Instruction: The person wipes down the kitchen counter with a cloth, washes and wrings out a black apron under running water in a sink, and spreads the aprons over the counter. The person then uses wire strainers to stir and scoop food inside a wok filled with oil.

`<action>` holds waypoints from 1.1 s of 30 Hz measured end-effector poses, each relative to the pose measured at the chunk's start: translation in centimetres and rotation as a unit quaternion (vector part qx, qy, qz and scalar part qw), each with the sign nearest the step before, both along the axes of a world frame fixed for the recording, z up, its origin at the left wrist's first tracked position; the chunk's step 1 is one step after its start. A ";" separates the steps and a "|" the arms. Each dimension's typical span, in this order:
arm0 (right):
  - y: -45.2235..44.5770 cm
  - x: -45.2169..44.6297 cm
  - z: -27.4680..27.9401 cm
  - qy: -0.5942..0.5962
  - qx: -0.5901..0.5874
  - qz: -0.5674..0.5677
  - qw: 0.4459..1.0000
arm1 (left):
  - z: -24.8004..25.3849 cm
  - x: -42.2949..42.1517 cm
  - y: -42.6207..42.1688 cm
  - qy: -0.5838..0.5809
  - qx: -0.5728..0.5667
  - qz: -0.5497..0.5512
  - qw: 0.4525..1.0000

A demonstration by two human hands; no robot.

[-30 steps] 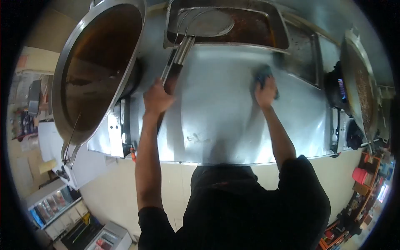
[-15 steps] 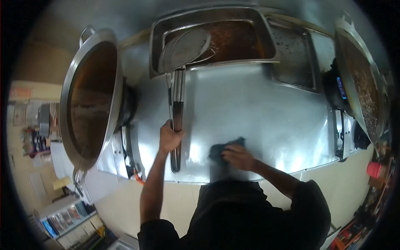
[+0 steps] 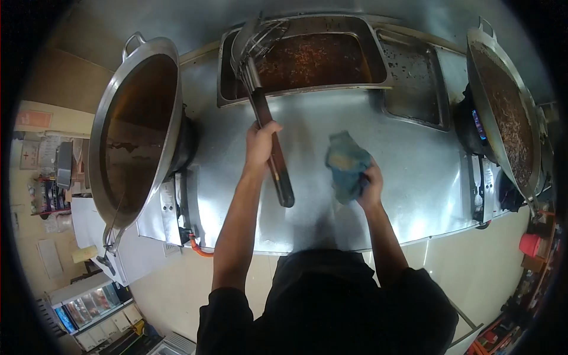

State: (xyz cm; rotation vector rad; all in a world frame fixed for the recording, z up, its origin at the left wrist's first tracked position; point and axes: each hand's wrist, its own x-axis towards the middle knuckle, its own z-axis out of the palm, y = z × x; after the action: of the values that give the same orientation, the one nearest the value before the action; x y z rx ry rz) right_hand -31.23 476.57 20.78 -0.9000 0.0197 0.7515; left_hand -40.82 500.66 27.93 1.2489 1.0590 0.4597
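Note:
My left hand (image 3: 260,144) is closed around the dark handle of a long-handled skimmer (image 3: 253,74). Its round metal head and wire frame hang over the left end of a rectangular pan; whether a second utensil lies along it I cannot tell. Dark brown liquid with bits floating in it fills much of that steel pan (image 3: 378,56). In my right hand (image 3: 371,184) is a crumpled blue-green cloth (image 3: 346,163) with a brownish patch, held over the steel countertop (image 3: 307,118).
A large wok (image 3: 102,127) of dark liquid stands at left on a burner. At right, another wok (image 3: 513,62) holds liquid and shredded bits above a blue flame (image 3: 478,124). A shallow stained tray (image 3: 414,80) sits beside the pan. An orange hose (image 3: 198,245) hangs at the front left.
My left hand has moved up and to the right, tilting the skimmer and turning its head. My right hand has moved forward and right with the cloth, which now hangs more spread out.

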 end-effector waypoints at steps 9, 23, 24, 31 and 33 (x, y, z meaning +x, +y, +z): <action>7.6 3.1 -0.1 -0.019 0.003 0.160 0.987 | -4.8 3.1 -2.8 0.074 0.184 -0.132 0.971; 1.4 -6.0 -9.3 0.200 0.152 0.188 0.949 | -8.3 5.4 -2.7 0.038 0.134 -0.046 0.989; 2.8 -4.4 -11.7 0.216 0.190 0.167 0.943 | -7.8 5.5 -2.9 0.036 0.147 -0.053 0.987; 7.7 -4.3 -2.2 0.140 0.039 0.120 0.982 | -7.9 5.0 -2.6 0.090 0.297 -0.064 0.948; 3.4 -6.3 -5.2 0.139 -0.062 0.155 0.976 | -8.6 5.4 -3.6 0.085 0.348 -0.046 0.933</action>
State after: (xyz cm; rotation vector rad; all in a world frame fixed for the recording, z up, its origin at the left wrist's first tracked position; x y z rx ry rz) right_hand -37.58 479.92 15.57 -0.9213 0.1780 1.1755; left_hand -35.37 497.04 19.31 1.9869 1.0069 0.6988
